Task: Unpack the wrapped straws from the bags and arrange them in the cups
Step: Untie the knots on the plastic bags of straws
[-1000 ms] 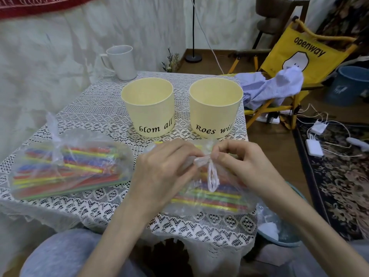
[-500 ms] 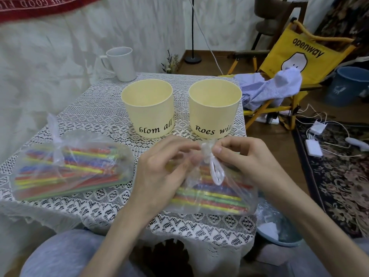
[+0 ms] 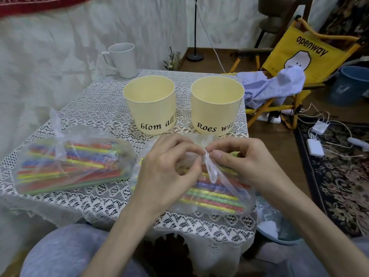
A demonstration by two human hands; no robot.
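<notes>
Both hands work the knot [image 3: 206, 155] of the near bag [image 3: 223, 196], which lies on the table [image 3: 103, 108] at its front edge. Left hand [image 3: 169, 176] pinches film just left of the knot; right hand [image 3: 245, 160] pinches the knot itself with thumb and fingertips. The twisted tail hangs loose below.

Handling guess: thin clear film, soft, slippery, tears easily. Grip close to the knot and pick it loose rather than yank. The wrapped straws [image 3: 213, 198] inside look light and fairly stiff; they would likely slide out as a bundle once the mouth opens, so best taken mid-length.

Second bag [image 3: 67, 162] sits well left, tied shut, untouched. Two yellow cups, left cup [image 3: 149, 108] and right cup [image 3: 217, 108], stand upright just behind the hands, both empty. White mug [image 3: 123, 59] at the far edge.
</notes>
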